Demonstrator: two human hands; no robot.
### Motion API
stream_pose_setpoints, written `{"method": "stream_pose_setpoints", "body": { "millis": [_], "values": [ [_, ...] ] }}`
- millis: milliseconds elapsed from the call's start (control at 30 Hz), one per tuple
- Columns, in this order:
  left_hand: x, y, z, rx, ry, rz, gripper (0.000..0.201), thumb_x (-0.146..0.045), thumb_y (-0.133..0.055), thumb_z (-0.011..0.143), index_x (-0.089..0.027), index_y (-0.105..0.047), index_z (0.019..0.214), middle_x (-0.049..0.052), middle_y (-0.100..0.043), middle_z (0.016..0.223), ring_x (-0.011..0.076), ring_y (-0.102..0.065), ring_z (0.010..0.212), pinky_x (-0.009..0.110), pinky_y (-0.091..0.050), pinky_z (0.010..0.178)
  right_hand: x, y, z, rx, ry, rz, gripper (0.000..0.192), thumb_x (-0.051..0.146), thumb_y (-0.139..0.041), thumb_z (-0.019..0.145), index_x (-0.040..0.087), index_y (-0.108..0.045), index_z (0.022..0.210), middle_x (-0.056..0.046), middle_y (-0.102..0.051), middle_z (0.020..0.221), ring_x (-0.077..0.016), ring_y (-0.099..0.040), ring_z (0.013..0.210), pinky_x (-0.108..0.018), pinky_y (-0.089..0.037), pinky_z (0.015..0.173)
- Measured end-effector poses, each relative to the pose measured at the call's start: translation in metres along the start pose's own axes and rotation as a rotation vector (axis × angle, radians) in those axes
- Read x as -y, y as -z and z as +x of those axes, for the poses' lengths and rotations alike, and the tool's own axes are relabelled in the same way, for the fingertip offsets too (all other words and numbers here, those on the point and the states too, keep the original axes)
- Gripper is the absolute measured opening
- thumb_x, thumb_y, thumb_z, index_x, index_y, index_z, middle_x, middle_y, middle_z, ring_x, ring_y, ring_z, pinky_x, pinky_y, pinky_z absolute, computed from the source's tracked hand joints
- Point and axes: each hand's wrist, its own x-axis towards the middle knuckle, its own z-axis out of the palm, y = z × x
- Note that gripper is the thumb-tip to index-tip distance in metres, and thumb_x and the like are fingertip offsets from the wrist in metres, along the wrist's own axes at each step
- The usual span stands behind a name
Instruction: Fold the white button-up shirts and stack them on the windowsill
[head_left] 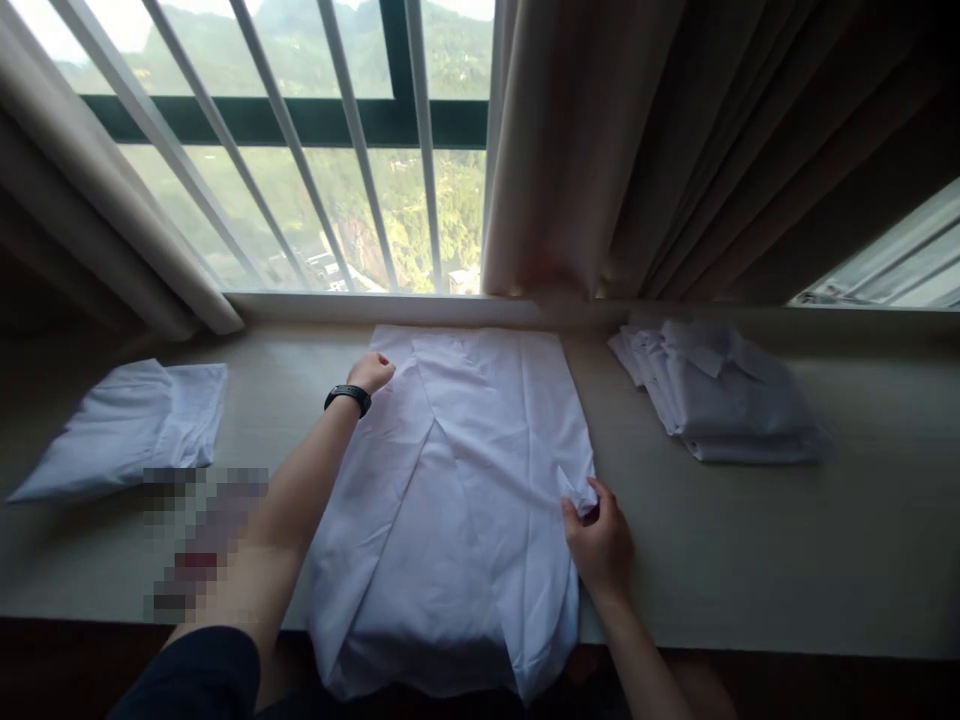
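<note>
A white shirt (450, 500) lies spread lengthwise before me, its sides folded over and its near end hanging past the front edge of the surface. At its far left edge my left hand (371, 372), with a black band on the wrist, is closed in a pinch on the cloth; the fingertips are partly hidden. Lower on the right side, my right hand (600, 535) grips a bunched bit of the shirt between thumb and fingers, lifting it slightly.
Folded white shirts (739, 395) are stacked on the right of the pale surface (720, 540). Another folded white garment (142, 420) lies at the left. Behind stand a barred window (322, 200) and long curtains (577, 150). A blurred-out patch (199, 550) sits beside my left forearm.
</note>
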Motion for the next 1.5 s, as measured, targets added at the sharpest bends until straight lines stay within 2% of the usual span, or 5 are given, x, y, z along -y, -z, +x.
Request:
{"method": "stream_pose_setpoints", "body": {
  "millis": [233, 533, 700, 1000, 1500],
  "values": [
    [0.059, 0.035, -0.05, 0.408, -0.018, 0.165, 0.039, -0.051, -0.079, 0.064, -0.015, -0.067, 0.073, 0.008, -0.072, 0.069, 0.0215, -0.067, 0.065, 0.026, -0.046, 0.06, 0.002, 0.001, -0.003, 0.018, -0.021, -0.031, 0.061, 0.053, -0.056, 0.08, 0.014, -0.061, 0.126, -0.016, -0.07, 0.11, -0.0295, -0.065, 0.09, -0.038, -0.048, 0.079],
    [0.098, 0.042, -0.108, 0.151, -0.132, 0.344, 0.061, -0.052, -0.079, 0.065, -0.018, -0.062, 0.113, 0.011, -0.071, 0.108, 0.0304, -0.065, 0.099, 0.034, -0.049, 0.081, 0.003, 0.002, -0.006, 0.045, -0.084, -0.034, 0.07, 0.058, -0.058, 0.077, 0.015, -0.058, 0.132, -0.017, -0.068, 0.117, -0.0322, -0.065, 0.094, -0.039, -0.048, 0.079],
    [0.057, -0.008, -0.183, -0.313, -0.46, 0.348, 0.036, -0.031, -0.055, 0.091, -0.019, -0.058, 0.125, 0.016, -0.062, 0.126, 0.0303, -0.055, 0.123, 0.044, -0.043, 0.103, 0.002, 0.001, -0.007, 0.036, -0.132, 0.004, 0.083, 0.058, -0.059, 0.074, 0.013, -0.049, 0.143, -0.018, -0.067, 0.119, -0.0334, -0.066, 0.096, -0.043, -0.049, 0.083],
    [-0.017, -0.147, -0.303, -0.102, -0.849, 0.191, 0.056, -0.045, -0.055, 0.091, -0.028, -0.052, 0.144, 0.012, -0.04, 0.157, 0.0362, -0.028, 0.148, 0.061, -0.022, 0.12, 0.007, 0.003, 0.003, 0.001, -0.047, 0.338, 0.068, 0.04, -0.057, 0.077, 0.011, -0.052, 0.138, -0.019, -0.061, 0.133, -0.0272, -0.061, 0.119, -0.037, -0.05, 0.096],
    [-0.01, -0.156, -0.298, -0.078, -0.851, 0.044, 0.037, -0.023, -0.048, 0.091, -0.016, -0.062, 0.125, 0.016, -0.063, 0.125, 0.03, -0.051, 0.132, 0.05, -0.034, 0.117, 0.091, -0.008, 0.011, 0.518, 0.345, 0.305, 0.047, 0.027, -0.061, 0.085, 0.024, -0.059, 0.132, -0.006, -0.07, 0.123, -0.0198, -0.069, 0.102, -0.034, -0.055, 0.093]
  ]
}}
